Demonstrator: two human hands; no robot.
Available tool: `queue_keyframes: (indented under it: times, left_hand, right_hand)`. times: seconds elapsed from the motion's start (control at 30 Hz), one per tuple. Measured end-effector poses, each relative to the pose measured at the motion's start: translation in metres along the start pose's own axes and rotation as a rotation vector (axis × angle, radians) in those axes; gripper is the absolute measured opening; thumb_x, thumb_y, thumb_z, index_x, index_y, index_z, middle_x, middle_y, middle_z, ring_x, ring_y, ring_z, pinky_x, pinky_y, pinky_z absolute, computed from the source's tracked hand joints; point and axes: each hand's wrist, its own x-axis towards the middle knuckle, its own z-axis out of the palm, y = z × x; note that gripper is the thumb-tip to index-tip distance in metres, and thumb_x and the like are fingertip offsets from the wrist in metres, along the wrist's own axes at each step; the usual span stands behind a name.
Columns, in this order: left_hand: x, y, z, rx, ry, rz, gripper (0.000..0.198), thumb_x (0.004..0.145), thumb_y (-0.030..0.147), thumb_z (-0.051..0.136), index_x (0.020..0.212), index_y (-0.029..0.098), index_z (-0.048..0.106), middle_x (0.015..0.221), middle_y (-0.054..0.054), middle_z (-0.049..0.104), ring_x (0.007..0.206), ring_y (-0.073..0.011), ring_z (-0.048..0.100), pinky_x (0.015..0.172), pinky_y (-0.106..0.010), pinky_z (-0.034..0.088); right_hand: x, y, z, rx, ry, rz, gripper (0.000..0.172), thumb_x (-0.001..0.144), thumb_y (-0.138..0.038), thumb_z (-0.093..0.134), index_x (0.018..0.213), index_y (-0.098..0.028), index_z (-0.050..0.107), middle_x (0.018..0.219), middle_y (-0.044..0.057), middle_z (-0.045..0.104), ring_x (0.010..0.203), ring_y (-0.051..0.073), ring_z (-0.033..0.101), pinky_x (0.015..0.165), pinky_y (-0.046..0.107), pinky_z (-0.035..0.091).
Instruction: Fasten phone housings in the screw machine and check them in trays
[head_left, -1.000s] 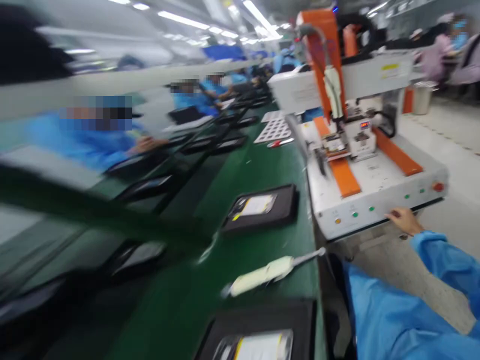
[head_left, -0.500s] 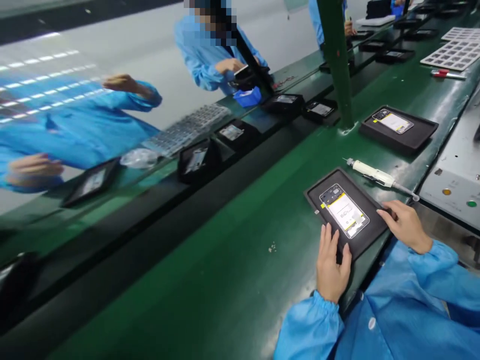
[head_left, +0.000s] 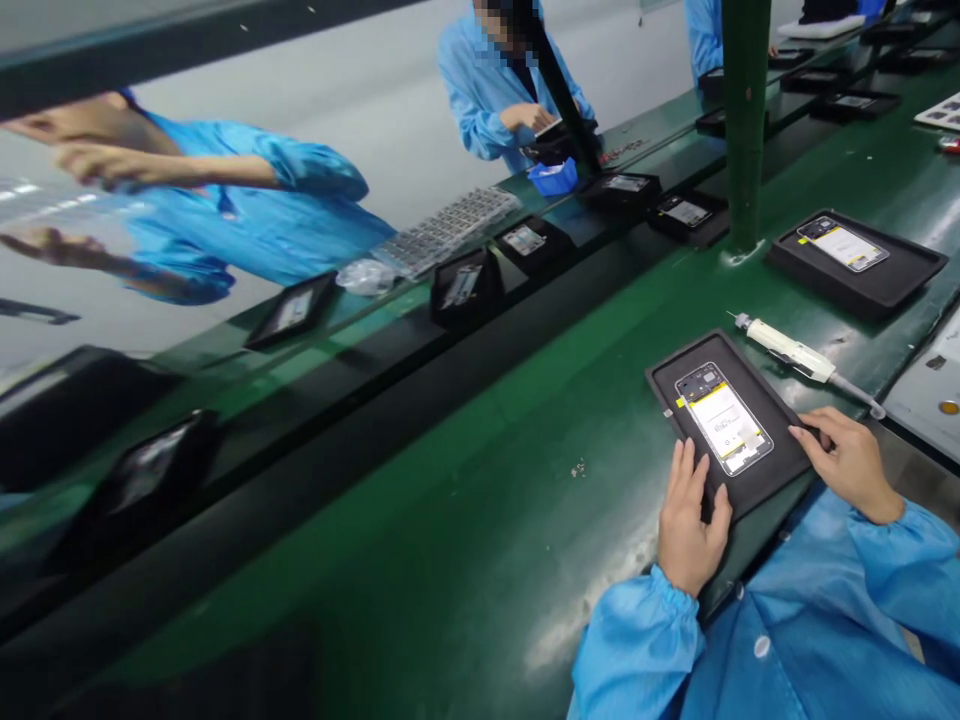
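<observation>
A black tray (head_left: pixel 757 497) lies on the green bench in front of me. In its recess is an opened smartphone (head_left: pixel 724 418), with a white battery area, yellow strips and a dark camera end. My left hand (head_left: pixel 691 525) holds the tray's near left corner, fingers stretched along one edge and thumb at the other. With thumb and curled fingers, my right hand (head_left: pixel 849 460) grips the right edge. Both hands stay off the phone. Just beyond the tray rests a white electric screwdriver (head_left: pixel 795 352), its bit pointing left.
Another black tray (head_left: pixel 911 275) with an opened phone sits farther back, near a green post (head_left: pixel 744 130). Along a dark conveyor strip (head_left: pixel 375 385) stand several phone trays. Across it are co-workers in blue smocks, a parts tray (head_left: pixel 461 230) and a blue bin (head_left: pixel 553 178). Small bits (head_left: pixel 577 468) lie on the bench.
The view has swung left, so the bench things appear farther right. My hands remain at the tray. Across the bench, a co-worker's hands have risen.
</observation>
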Motion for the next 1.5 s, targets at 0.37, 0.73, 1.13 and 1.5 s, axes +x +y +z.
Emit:
queue_keyframes:
  times: [0.37, 0.73, 1.13, 1.5]
  left_hand:
    - [-0.003, -0.002, 0.000, 0.006, 0.031, 0.028, 0.041, 0.088, 0.017, 0.052, 0.129, 0.014, 0.052, 0.144, -0.017, 0.047, 0.139, -0.0265, 0.035, 0.108, -0.047, 0.044]
    - [-0.002, 0.001, -0.004, -0.039, -0.022, -0.014, 0.042, 0.088, 0.018, 0.052, 0.130, 0.015, 0.053, 0.145, -0.016, 0.046, 0.139, -0.0265, 0.034, 0.109, -0.047, 0.042]
    - [0.078, 0.042, 0.012, -0.129, -0.049, -0.363, 0.066, 0.079, 0.034, 0.063, 0.136, 0.008, 0.046, 0.150, -0.022, 0.033, 0.143, -0.0335, 0.023, 0.117, -0.054, 0.022]
    - [0.083, 0.052, 0.017, -0.740, 0.145, -0.518, 0.078, 0.064, 0.010, 0.052, 0.140, 0.008, 0.035, 0.150, -0.020, 0.037, 0.141, -0.0265, 0.031, 0.118, -0.044, 0.023]
  right_hand:
    - [-0.001, 0.004, 0.002, 0.005, 0.017, -0.045, 0.038, 0.094, -0.051, 0.050, 0.092, -0.019, 0.070, 0.070, 0.001, 0.058, 0.053, 0.012, 0.050, 0.055, 0.027, 0.042]
    - [-0.002, 0.001, -0.005, 0.087, -0.026, -0.053, 0.031, 0.094, -0.042, 0.054, 0.090, -0.015, 0.069, 0.081, 0.004, 0.063, 0.056, 0.011, 0.049, 0.054, 0.025, 0.041]
    - [-0.007, 0.007, -0.004, 0.075, -0.027, -0.062, 0.031, 0.092, -0.042, 0.056, 0.088, -0.014, 0.069, 0.065, 0.000, 0.052, 0.053, 0.010, 0.047, 0.053, 0.024, 0.037]
    - [-0.006, 0.000, -0.001, 0.001, -0.032, -0.080, 0.047, 0.097, -0.052, 0.042, 0.086, -0.014, 0.069, 0.068, 0.001, 0.054, 0.052, 0.011, 0.048, 0.054, 0.025, 0.037]
